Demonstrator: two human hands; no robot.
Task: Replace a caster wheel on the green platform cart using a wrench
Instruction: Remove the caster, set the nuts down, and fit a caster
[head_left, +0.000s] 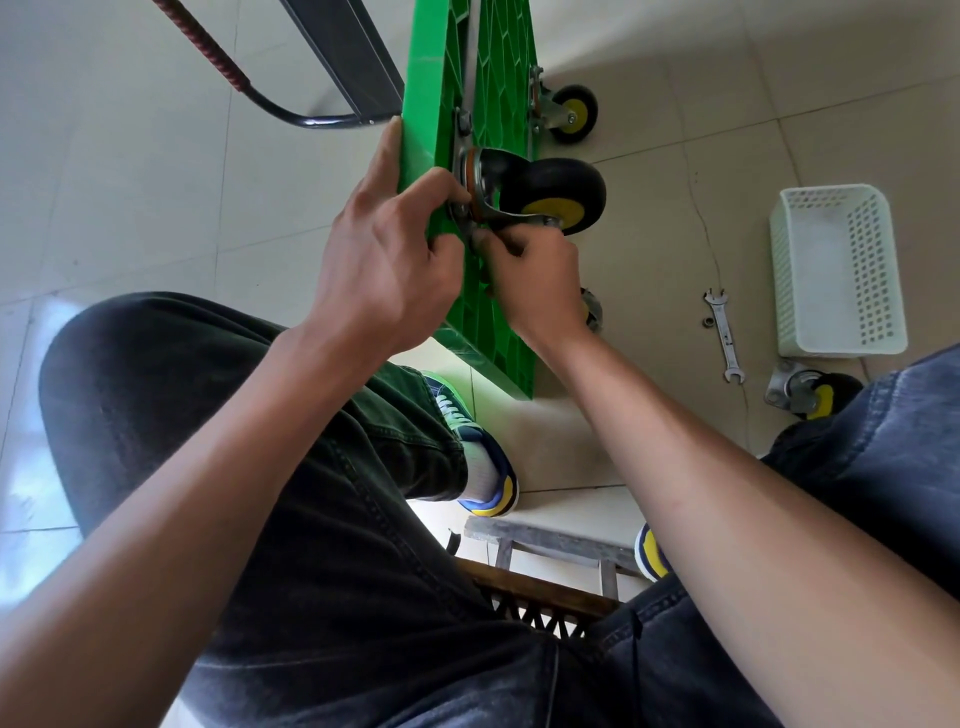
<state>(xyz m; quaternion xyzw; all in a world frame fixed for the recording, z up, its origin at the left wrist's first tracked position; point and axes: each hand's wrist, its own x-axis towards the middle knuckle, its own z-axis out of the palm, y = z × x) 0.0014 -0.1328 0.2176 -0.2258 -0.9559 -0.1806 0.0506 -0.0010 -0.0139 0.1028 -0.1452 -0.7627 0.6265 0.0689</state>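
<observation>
The green platform cart stands on its side on the floor, underside facing right. A black caster with a yellow hub sits against its underside on a metal mounting plate. My left hand grips the cart's edge, thumb and fingers curled onto the caster's plate. My right hand pinches a small fastener at the plate's lower corner; the fastener itself is hidden by my fingers. A flat silver wrench lies on the tiles to the right, untouched, with a small nut beside it.
A white perforated basket lies right of the wrench. A loose caster rests near my right knee. Another mounted caster is farther up the cart. The cart's black handle lies upper left. I sit on a low stool.
</observation>
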